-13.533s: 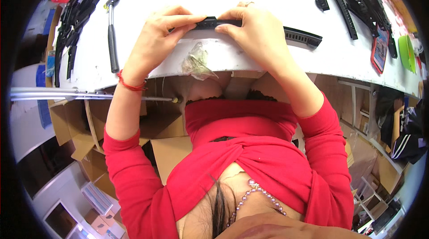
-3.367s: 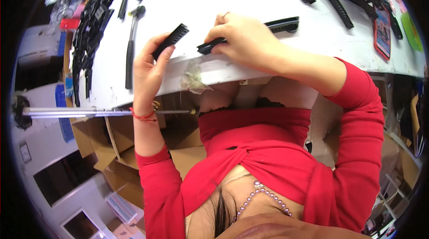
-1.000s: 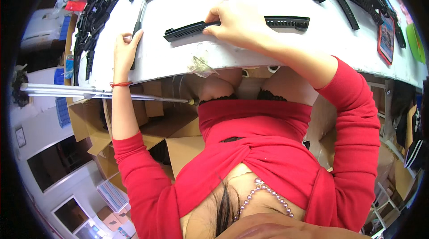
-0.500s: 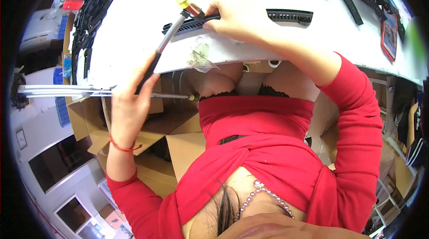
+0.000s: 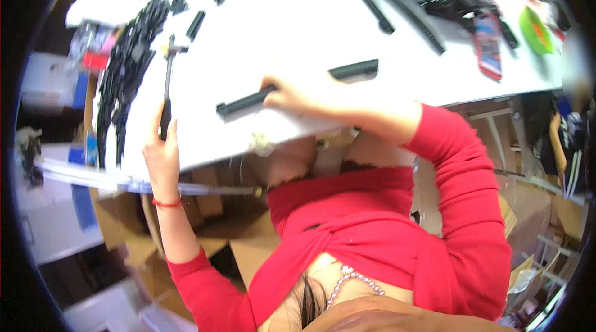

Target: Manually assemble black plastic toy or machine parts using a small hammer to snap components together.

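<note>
Long black plastic-looking strip [image 5: 245,103] lies on white desk [image 5: 267,40], pinched near mid-length by right hand [image 5: 295,93], which hides the mid-section: can't tell if finished. Left hand [image 5: 162,153] grips slim black-handled hammer [image 5: 168,82], apart from strip. Probably mid-batch: heaped black parts [image 5: 129,62] beyond left hand, loose black strips [image 5: 375,13] beyond right; their status unclear.

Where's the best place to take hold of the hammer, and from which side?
Probably best to grip the hammer by its dark handle, coming from the near side, as the left hand does. The handle points back toward the wearer, while the head sits crosswise at the far end of a thinner shaft.
</note>
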`<action>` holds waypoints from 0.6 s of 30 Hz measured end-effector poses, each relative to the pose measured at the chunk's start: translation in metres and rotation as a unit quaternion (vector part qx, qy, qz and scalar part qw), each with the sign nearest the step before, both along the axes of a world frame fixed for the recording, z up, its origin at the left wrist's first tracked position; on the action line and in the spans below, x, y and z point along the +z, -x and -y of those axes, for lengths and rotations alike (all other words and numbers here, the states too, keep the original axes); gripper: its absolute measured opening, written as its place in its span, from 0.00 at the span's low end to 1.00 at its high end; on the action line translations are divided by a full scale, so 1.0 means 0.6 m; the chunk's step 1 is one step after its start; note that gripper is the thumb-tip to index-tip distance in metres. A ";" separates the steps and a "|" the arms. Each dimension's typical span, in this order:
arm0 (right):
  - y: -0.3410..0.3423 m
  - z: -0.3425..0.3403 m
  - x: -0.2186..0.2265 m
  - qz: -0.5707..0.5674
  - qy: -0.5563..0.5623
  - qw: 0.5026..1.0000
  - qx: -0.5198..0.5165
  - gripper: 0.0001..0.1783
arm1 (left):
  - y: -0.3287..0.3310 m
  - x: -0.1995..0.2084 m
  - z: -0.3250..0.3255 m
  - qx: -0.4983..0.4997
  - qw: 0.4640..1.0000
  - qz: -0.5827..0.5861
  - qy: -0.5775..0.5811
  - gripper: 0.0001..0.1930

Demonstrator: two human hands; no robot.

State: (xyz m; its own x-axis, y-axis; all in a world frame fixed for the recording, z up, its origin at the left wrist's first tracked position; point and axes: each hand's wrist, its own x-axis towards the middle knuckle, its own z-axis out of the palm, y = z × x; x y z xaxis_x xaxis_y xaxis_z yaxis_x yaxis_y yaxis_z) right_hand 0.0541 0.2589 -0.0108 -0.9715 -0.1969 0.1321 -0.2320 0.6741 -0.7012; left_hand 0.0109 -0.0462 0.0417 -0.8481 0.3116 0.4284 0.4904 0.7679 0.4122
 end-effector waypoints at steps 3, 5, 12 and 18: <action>0.012 -0.035 0.023 -0.058 -0.003 0.998 -0.010 0.16 | 0.037 -0.044 0.001 0.077 0.993 0.013 0.088 0.21; 0.047 -0.086 0.050 -0.162 0.022 0.983 -0.084 0.14 | 0.050 -0.074 0.015 0.075 0.984 -0.066 0.146 0.23; 0.225 -0.501 0.190 -0.254 -0.257 0.841 -0.402 0.18 | 0.046 -0.091 -0.032 0.122 0.965 -0.130 0.193 0.24; 0.289 -0.444 0.137 -0.310 -0.418 0.760 -0.388 0.14 | 0.053 -0.099 -0.026 0.143 0.962 -0.144 0.182 0.22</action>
State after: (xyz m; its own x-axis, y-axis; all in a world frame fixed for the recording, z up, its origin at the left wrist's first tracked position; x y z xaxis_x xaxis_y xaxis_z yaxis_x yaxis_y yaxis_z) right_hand -0.1192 0.5256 0.0714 -0.6393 0.1367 0.7567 0.3518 0.9270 0.1298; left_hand -0.0211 -0.0307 -0.0178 -0.7842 0.2571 0.5647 0.2909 0.9562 -0.0314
